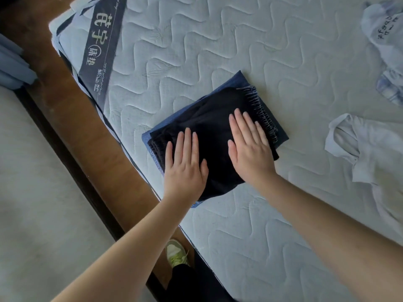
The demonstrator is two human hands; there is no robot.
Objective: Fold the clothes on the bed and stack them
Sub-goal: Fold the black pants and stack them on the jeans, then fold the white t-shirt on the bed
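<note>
both hands lie flat with fingers straight, the left hand [185, 168] and right hand [250, 147] pressing on a folded black garment [213, 127]. it sits on a folded blue garment [233, 80] near the bed [218, 40] edge. white clothes [366, 153] lie unfolded well apart, to the right.

The flat left hand [185, 168] and right hand [250, 147] cover much of the folded black garment [213, 118], which in turn hides most of the folded blue denim piece [281, 131] beneath it. The crumpled white shirt [370, 153] and the white printed garment [383, 29] are cut off by the right edge. Small print on the dark mattress label band [98, 51] is illegible.
</note>
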